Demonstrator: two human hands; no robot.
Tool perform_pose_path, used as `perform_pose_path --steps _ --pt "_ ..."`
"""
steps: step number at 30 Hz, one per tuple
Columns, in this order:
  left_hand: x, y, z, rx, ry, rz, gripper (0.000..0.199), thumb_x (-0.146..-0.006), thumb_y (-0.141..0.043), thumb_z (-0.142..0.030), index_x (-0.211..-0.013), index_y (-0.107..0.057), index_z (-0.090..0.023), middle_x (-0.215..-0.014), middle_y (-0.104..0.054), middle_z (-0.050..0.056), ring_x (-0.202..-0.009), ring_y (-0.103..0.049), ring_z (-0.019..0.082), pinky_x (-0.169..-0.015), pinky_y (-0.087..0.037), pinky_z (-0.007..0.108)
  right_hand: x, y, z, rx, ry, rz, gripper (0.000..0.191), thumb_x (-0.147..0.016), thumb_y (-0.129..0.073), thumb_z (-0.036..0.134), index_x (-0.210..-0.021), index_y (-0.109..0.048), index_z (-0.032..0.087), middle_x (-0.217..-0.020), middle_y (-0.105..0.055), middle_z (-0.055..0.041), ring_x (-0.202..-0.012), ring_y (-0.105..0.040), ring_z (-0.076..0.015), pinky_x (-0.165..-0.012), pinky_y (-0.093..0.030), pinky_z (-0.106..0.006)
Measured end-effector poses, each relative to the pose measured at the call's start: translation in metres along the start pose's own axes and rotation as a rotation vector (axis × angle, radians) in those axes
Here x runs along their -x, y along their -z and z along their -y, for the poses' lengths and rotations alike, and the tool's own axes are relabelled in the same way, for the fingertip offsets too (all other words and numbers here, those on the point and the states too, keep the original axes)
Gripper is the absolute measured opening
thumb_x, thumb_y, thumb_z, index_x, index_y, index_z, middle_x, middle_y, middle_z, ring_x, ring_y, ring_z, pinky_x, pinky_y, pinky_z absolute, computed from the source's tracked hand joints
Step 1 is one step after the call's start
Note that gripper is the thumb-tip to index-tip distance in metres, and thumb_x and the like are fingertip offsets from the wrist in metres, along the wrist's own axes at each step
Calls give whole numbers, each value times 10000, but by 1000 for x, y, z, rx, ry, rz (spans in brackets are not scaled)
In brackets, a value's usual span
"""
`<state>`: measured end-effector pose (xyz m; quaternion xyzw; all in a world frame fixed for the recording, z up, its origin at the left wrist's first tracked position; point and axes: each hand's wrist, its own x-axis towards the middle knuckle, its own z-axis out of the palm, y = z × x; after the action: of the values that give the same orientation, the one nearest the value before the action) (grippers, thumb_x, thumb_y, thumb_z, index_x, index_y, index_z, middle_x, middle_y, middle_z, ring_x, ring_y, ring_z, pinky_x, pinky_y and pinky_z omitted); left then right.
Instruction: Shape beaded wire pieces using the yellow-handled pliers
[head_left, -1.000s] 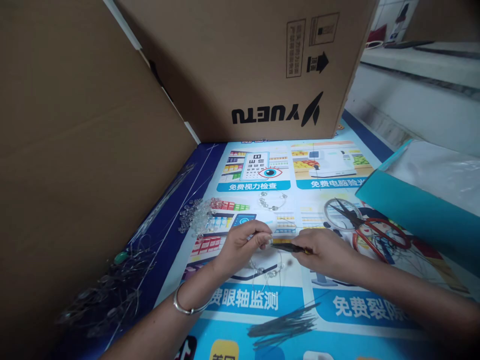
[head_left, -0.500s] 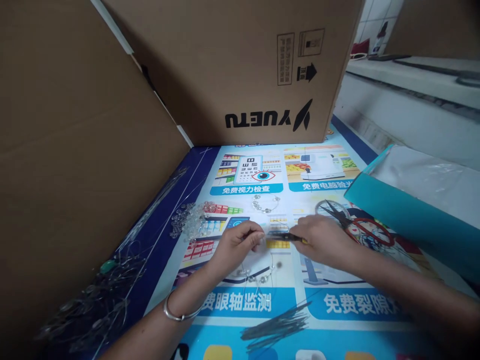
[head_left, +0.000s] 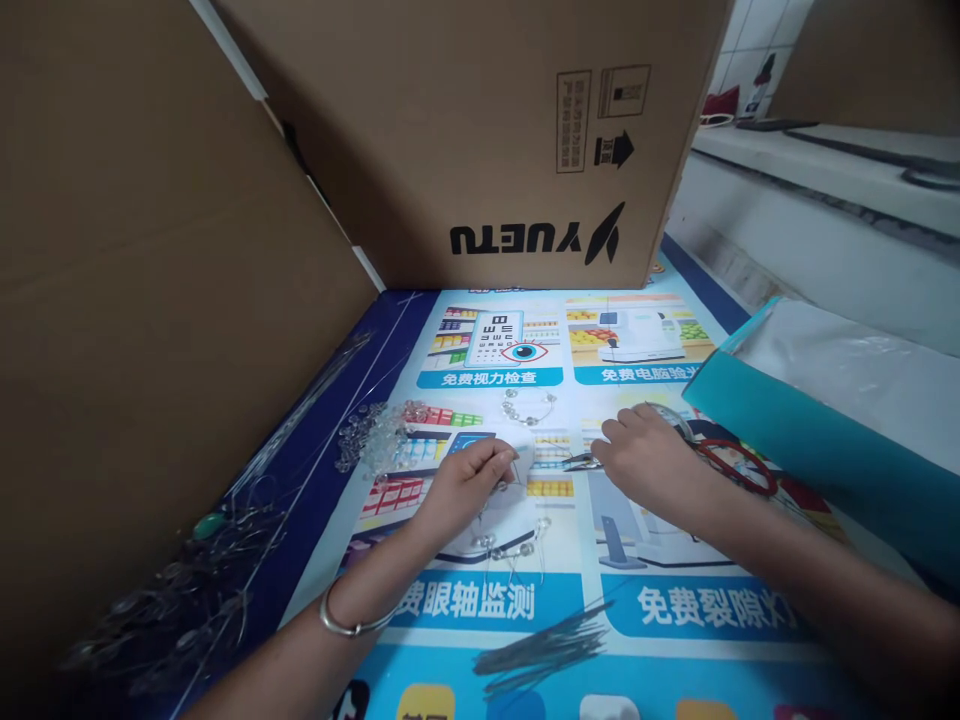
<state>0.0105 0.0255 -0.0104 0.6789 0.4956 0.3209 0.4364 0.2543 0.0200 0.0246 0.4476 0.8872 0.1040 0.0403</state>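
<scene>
My left hand [head_left: 476, 482] pinches a thin wire between thumb and fingertips. Below it hangs a beaded wire strand [head_left: 487, 542] with several clear round beads, resting partly on the printed mat. Closed around a pair of pliers [head_left: 582, 462], my right hand [head_left: 646, 452] is to the right, apart from the strand. Only the pliers' narrow jaws show, pointing left; the palm covers the handles. Just past the right wrist lie red-handled scissors [head_left: 739, 466], their blades hidden by the hand. A curved beaded wire [head_left: 529, 416] lies beyond my left hand.
A pile of clear beads [head_left: 379, 438] lies to the left. Cut wires [head_left: 544, 648] lie in front, and tangled beaded wires [head_left: 180, 610] at the near left. Cardboard walls [head_left: 480, 140] stand behind and left. A teal box [head_left: 817, 420] stands on the right.
My right hand has drawn the pliers away to the right and slightly back from my left hand. My left hand keeps its pinch on the wire.
</scene>
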Motion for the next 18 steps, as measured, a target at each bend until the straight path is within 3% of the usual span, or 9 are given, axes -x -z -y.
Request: perform_pose_path --steps 4,11,18 --pt "-1 0 1 28 4 44 260 -862 -406 -354 -903 -595 -179 -708 -619 14 -673 -553 137 -636 -418 242 -1 2 3 19 -5 -6 140 -775 -499 89 -738 -601 178 -733 -587 -73 -761 -495 -223 -698 -258 -355" --pt "-3 0 7 -22 -20 54 236 -837 -441 -339 -907 -607 -187 -667 -609 -2 -626 -555 131 -597 -420 231 -9 0 0 24 13 39 122 -772 -520 96 -721 -598 176 -696 -593 -59 -716 -506 -202 -640 -255 -325" --pt "-3 4 1 -113 -89 102 243 -829 -468 -367 -911 -612 -190 -697 -594 -6 -615 -526 126 -554 -385 214 -4 -3 -2 40 75 -58 140 -837 -471 138 -756 -578 180 -724 -582 -51 -741 -469 -196 -663 -244 -332"
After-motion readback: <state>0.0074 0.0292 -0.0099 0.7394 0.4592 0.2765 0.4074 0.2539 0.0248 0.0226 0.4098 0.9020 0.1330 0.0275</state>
